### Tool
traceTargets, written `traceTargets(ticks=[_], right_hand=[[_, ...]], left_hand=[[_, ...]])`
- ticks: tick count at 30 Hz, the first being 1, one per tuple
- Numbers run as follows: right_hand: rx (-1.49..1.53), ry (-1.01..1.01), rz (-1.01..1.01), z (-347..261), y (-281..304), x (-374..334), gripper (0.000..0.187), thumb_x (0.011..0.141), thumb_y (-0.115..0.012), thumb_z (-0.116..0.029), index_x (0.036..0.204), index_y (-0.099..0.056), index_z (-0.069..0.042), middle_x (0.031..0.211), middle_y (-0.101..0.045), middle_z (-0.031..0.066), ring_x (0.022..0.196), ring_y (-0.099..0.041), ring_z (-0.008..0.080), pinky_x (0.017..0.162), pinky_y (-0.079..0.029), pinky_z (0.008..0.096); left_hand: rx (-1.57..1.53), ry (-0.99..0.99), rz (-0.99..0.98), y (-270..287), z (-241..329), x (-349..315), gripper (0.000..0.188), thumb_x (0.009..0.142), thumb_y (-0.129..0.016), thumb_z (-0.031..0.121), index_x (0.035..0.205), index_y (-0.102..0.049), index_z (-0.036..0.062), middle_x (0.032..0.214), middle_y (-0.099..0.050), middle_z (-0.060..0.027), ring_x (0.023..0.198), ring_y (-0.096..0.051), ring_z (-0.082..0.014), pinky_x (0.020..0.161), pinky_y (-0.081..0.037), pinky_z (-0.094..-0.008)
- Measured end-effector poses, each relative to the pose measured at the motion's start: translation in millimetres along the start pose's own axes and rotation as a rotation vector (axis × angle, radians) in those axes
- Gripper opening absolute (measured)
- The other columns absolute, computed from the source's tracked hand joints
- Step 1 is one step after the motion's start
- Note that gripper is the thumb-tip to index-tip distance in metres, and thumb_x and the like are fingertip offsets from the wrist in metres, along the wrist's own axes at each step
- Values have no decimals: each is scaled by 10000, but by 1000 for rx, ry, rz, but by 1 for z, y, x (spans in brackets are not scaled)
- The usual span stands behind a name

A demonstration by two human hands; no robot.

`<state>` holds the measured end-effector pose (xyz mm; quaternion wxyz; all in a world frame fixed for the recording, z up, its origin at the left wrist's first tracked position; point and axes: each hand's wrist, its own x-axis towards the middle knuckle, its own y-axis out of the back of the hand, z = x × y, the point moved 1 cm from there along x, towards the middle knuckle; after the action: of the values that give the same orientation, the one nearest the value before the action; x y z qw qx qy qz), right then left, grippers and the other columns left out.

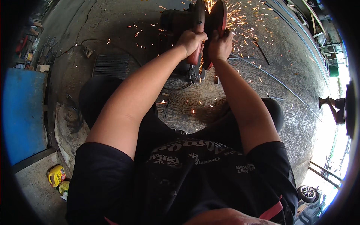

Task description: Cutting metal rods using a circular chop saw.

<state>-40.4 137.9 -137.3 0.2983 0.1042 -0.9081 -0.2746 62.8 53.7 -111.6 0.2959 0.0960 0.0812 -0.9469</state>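
A motorized cut-off saw [179, 18] with a dark motor body and reddish, rounded guard parts stands on the floor at the top of the view. My left hand [190, 42] is closed round the saw's upright reddish part [194, 58]. Just right of it, my right hand [220, 45] has its fingers bent upward beside the round red guard [219, 15]; what they grip is hidden. Bright orange sparks [238, 17] spray out past the guard, mostly to the right, and some lie scattered over the floor.
Thin metal rods [268, 71] lie on the floor to the right. A dark ribbed panel [110, 65] and a cable [127, 52] are left of the saw. A blue panel [26, 112] and a yellow jug [56, 175] stand farther left. Another person's leg [330, 101] shows at the right edge.
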Motion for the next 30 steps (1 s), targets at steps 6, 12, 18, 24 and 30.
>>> traceTargets(ticks=[6,12,18,24,30], right_hand=[[7,12,25,4,-1,1,370,831,-570,-285,1030,-454,4,967,-502,194,913,-511,385,783,-417,454],[36,-6,19,0,-3,0,349,830,-578,-283,1012,-464,-8,964,-505,189,912,-513,384,780,-415,454],[32,7,21,6,-1,-2,326,831,-579,-263,1006,-457,-16,957,-504,184,904,-512,379,773,-413,453],[44,2,16,-3,-1,-4,311,833,-581,-258,992,-452,-25,949,-502,175,894,-509,380,771,-410,457],[41,-2,18,4,1,-3,307,835,-582,-262,990,-449,-32,940,-503,173,895,-510,379,761,-409,460]], left_hand=[[1,-30,-30,0,-1,2,258,734,-615,278,807,-579,33,633,-544,-57,510,-558,-164,479,-465,-302],[63,-133,28,6,-10,9,250,736,-615,268,807,-573,32,633,-544,-57,507,-556,-166,475,-460,-300],[8,-37,-9,-1,-1,0,259,730,-624,266,825,-564,32,646,-546,-64,504,-555,-168,477,-460,-301],[57,-77,8,5,-6,3,264,729,-625,270,836,-566,35,652,-545,-61,506,-553,-166,484,-464,-304],[-25,-27,1,-3,2,-4,266,733,-621,261,864,-561,37,656,-545,-62,518,-555,-167,492,-466,-307]])
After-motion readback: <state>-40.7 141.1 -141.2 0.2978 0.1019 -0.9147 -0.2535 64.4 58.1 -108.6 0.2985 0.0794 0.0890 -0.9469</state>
